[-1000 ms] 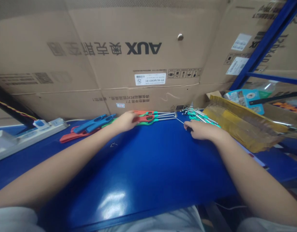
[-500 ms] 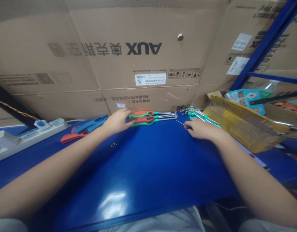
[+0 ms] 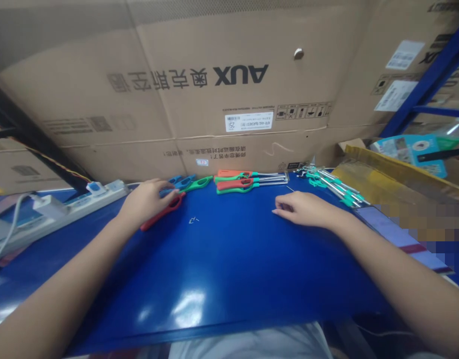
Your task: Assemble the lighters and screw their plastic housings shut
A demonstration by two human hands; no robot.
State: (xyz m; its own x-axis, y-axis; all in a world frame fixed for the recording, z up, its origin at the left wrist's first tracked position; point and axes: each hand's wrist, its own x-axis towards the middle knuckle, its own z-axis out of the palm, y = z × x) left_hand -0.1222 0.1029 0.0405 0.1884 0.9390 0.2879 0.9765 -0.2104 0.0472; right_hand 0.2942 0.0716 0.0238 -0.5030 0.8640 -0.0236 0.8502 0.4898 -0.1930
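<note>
My left hand (image 3: 145, 202) lies over a cluster of long plastic-handled lighters at the back left of the blue table (image 3: 222, 269), fingers curled on a red lighter (image 3: 162, 212) beside blue ones (image 3: 181, 181) and a green one (image 3: 197, 184). A neat stack of red and green lighters (image 3: 238, 181) with metal stems lies to the right of it. My right hand (image 3: 302, 208) rests on the table, fingertips pinched together near a thin metal pin (image 3: 290, 188); what they hold is too small to name.
Large AUX cardboard boxes (image 3: 214, 89) wall off the back. A white power strip (image 3: 76, 202) lies at the left. Teal-handled metal parts (image 3: 332, 184) and a yellow-brown bag (image 3: 397, 174) sit at the right, by a blue shelf post (image 3: 423, 85).
My left hand left the stacked red and green lighters and moved left onto the loose red and blue ones. My right hand drew back slightly. The view shifted left.
</note>
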